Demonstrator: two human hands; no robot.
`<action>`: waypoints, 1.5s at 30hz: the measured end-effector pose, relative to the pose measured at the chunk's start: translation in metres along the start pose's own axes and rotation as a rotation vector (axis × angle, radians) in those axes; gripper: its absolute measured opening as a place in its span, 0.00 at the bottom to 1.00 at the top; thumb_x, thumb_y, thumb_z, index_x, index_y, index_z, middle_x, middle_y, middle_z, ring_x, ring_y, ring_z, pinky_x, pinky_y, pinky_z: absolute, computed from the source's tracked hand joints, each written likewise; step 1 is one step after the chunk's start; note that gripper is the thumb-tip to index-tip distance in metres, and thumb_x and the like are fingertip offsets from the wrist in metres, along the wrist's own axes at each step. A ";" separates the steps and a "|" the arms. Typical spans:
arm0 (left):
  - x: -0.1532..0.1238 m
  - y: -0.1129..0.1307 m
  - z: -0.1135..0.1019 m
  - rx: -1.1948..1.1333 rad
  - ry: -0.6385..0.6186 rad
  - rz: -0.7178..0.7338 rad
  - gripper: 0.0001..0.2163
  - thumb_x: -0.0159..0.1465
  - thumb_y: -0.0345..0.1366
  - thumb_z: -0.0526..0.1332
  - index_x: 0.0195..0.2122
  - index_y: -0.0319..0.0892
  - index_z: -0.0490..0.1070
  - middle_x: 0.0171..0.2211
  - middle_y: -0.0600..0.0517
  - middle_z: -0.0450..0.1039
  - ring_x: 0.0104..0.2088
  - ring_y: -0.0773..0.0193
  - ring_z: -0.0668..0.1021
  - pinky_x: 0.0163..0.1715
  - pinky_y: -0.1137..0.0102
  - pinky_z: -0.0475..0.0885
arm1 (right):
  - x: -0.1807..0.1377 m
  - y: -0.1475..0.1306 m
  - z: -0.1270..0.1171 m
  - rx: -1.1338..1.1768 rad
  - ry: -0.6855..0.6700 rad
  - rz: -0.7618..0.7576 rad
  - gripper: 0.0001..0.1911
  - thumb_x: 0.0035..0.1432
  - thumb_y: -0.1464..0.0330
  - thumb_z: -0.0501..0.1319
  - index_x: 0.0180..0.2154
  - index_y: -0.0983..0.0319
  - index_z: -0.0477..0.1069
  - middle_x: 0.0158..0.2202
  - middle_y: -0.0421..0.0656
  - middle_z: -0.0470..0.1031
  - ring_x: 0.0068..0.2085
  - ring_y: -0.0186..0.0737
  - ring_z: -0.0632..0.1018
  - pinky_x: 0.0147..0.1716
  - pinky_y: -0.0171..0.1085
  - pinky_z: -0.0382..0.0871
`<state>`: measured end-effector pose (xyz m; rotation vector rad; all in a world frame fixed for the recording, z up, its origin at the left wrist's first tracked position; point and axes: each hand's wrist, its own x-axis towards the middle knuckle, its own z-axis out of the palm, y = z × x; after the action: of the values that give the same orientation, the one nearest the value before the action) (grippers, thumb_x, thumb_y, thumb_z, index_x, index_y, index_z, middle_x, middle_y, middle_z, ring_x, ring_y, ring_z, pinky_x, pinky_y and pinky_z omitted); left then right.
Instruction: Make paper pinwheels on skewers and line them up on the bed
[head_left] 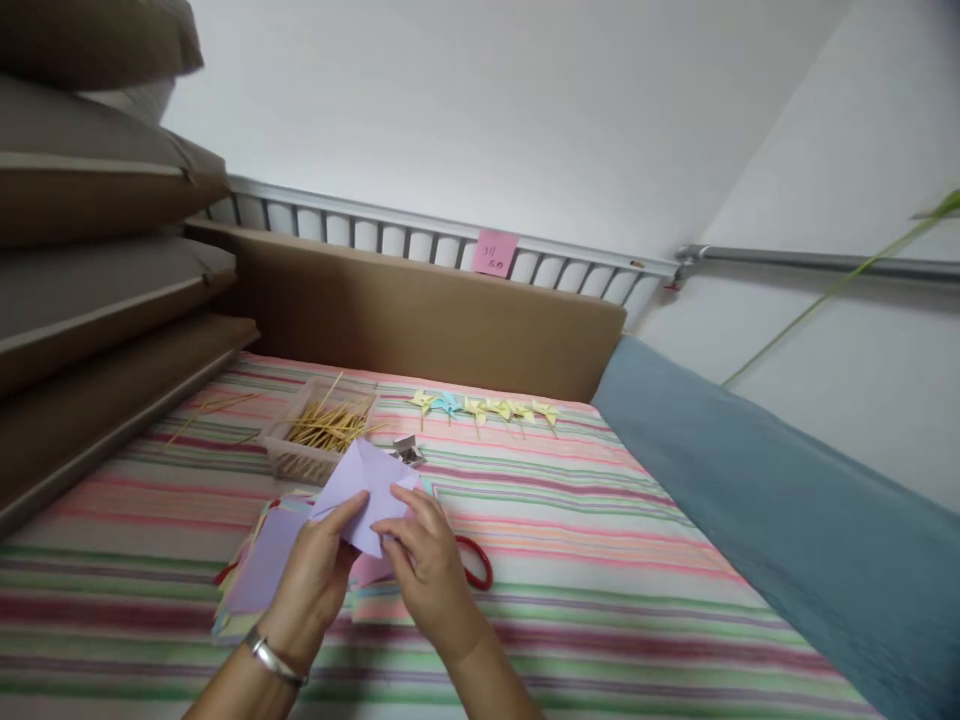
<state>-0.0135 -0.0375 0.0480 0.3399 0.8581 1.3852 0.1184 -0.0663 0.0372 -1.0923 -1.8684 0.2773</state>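
Both hands hold a folded lilac paper sheet just above the striped bedsheet. My left hand, with a silver bangle on the wrist, pinches the sheet's lower left edge. My right hand pinches its lower right edge, fingers curled. Under the hands lies a stack of coloured paper squares. A red loop, probably scissor handles, shows just right of my right hand.
A clear box of wooden sticks stands behind the paper, with loose sticks to its left. A row of several small paper pinwheels lies further back. Stacked brown cushions are left, a cardboard panel behind, a blue cloth right.
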 end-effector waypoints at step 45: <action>0.044 -0.027 0.003 0.245 -0.137 -0.061 0.10 0.47 0.33 0.70 0.31 0.37 0.79 0.28 0.49 0.80 0.33 0.58 0.79 0.38 0.67 0.72 | 0.023 0.042 0.022 0.068 0.142 0.528 0.02 0.50 0.71 0.63 0.26 0.60 0.73 0.59 0.49 0.64 0.63 0.47 0.58 0.60 0.49 0.52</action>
<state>0.0055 -0.0010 0.0174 0.5857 0.9183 1.1874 0.1206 -0.0190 0.0147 -1.5051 -1.4110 0.5430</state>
